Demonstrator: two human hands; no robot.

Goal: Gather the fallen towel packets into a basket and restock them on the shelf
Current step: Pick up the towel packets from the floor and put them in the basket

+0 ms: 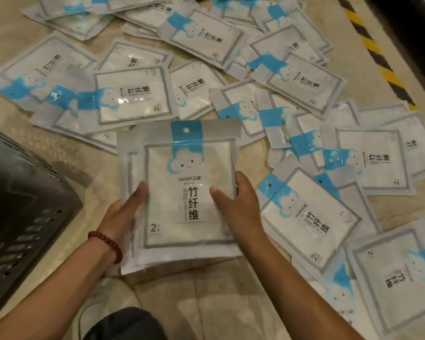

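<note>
Thumbs flat on the front, fingers wrapped round the side edges — left hand (123,212) and right hand (238,209) gripping a stack of towel packets (179,153), forearms (295,280) reaching from below. Printed "yunlei", "竹纤维", "2" under a blue cloud face (185,163). Around it, fallen packets (133,99) on tile (231,295) — dark basket (22,192) left.

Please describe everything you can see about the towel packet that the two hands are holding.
The held packet is a flat, glossy, grey-white plastic pouch with a blue strip, a round hang hole, a cloud face, black characters and a "2". It faces the camera, top edge away. Behind it lies a second packet. The left hand and right hand grip its sides, thumbs on the front.
</note>
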